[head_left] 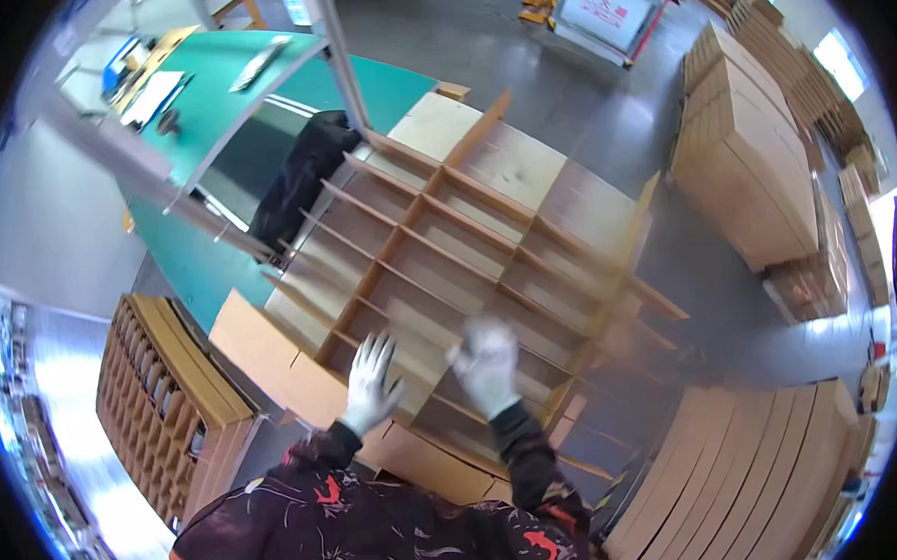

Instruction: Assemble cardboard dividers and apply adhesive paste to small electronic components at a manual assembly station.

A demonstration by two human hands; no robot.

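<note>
A grid of interlocking brown cardboard dividers [392, 244] lies in front of me, its strips forming several long compartments. Over the near left part of the grid is my left hand [370, 382], in a white glove. Its fingers are stretched out and the thumb stands apart, with nothing held. My right hand [488, 366], also gloved in white, hovers over the near middle compartments. Motion smears its fingers, though the thumb shows apart; I cannot tell whether it touches a strip. The grid's right end [624, 282] is blurred too. Cardboard flaps [280, 359] border the near left side.
A green worktable [200, 86] with a metal frame and a black cloth [309, 171] stands at far left. Stacked divider grids [164, 403] are at left. Flat cardboard [737, 478] leans at near right; tall carton stacks [748, 157] stand at far right.
</note>
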